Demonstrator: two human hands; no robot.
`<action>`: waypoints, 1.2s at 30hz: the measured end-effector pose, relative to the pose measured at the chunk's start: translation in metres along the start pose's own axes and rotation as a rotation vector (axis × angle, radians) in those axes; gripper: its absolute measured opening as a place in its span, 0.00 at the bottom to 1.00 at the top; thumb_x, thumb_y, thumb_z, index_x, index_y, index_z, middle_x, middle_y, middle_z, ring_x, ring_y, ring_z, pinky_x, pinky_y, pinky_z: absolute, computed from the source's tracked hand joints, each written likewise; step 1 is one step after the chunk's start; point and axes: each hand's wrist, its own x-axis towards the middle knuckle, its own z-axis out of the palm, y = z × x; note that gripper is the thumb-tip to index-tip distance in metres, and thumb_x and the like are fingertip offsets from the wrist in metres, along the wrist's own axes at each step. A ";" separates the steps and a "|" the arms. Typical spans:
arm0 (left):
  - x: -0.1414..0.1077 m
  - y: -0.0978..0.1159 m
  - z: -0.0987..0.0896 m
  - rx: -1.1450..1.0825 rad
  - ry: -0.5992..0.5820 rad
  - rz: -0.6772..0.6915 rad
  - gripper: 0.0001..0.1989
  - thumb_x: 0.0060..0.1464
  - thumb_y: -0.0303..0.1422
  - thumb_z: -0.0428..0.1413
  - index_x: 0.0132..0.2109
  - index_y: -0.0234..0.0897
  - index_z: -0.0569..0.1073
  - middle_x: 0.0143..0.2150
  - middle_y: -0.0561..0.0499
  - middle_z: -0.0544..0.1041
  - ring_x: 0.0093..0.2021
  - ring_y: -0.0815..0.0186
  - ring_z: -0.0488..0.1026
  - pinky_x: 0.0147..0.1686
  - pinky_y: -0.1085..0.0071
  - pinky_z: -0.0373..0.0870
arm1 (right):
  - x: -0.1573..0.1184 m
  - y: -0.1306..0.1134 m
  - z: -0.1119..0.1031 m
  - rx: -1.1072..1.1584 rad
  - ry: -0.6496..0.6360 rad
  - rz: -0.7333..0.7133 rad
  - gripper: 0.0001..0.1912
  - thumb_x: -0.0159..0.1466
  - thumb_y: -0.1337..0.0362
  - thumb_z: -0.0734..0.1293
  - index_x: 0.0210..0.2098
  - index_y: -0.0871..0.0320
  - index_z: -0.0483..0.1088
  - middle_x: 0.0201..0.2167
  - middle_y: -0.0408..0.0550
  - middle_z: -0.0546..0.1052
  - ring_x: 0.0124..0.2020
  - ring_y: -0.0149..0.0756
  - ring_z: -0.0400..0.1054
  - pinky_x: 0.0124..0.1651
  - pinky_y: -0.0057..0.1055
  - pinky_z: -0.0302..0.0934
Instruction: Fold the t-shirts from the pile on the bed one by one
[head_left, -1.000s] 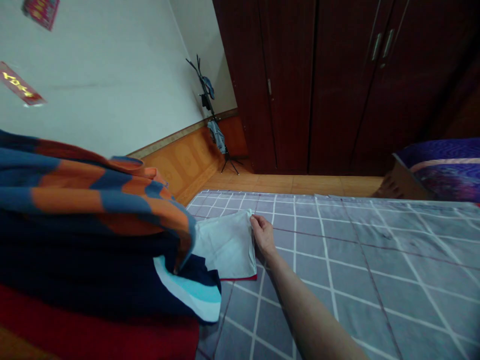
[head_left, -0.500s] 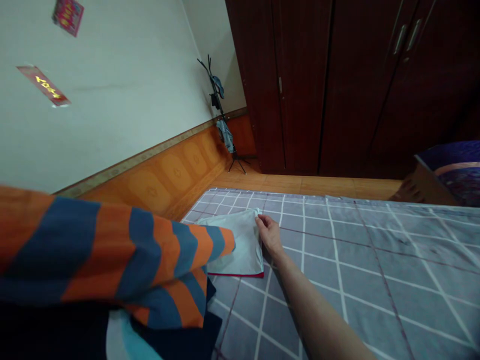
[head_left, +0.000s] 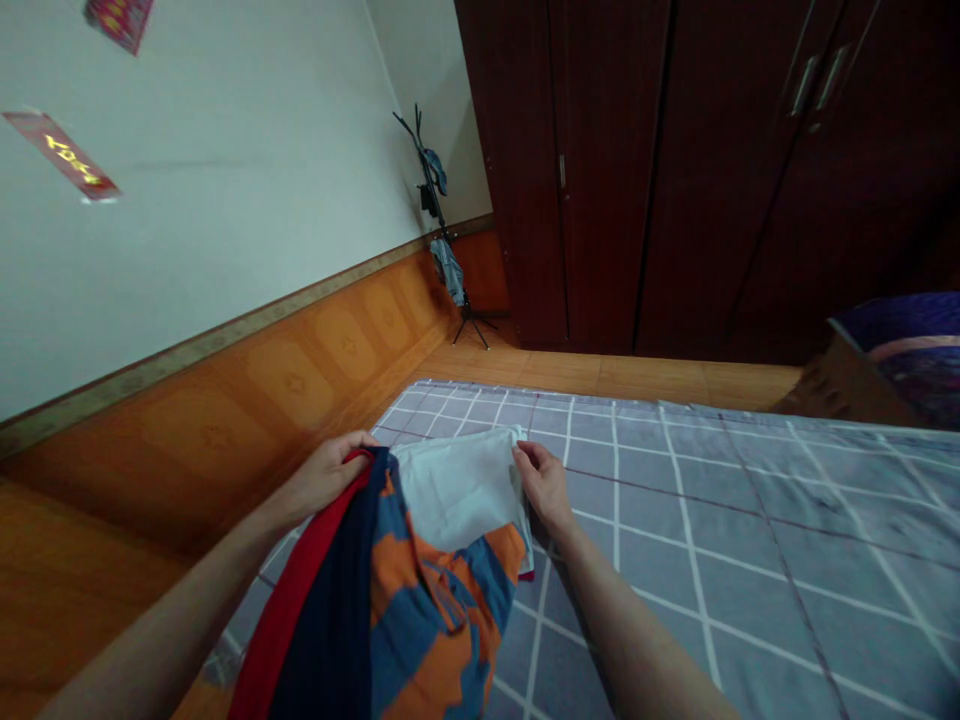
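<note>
Orange-and-blue striped fabric edged with navy and red [head_left: 427,610] hung from the left hand [head_left: 322,478], which was closed around its upper edge. The fabric overlapped the lower part of a pale grey folded cloth [head_left: 457,490]. The right hand [head_left: 544,487] sat at the cloth's right side, curled narrowly and pinching its upper corner. The folded cloth lay flat between both hands on a grey sheet with white grid lines [head_left: 675,520], a thin red edge [head_left: 527,574] showing beneath it.
</note>
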 end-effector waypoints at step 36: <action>-0.019 -0.026 0.029 -0.317 0.234 -0.124 0.10 0.37 0.35 0.59 0.30 0.36 0.73 0.26 0.52 0.76 0.31 0.61 0.74 0.29 0.71 0.71 | 0.000 0.000 0.001 0.055 0.018 0.024 0.20 0.56 0.50 0.64 0.38 0.61 0.74 0.33 0.52 0.79 0.35 0.43 0.72 0.40 0.37 0.63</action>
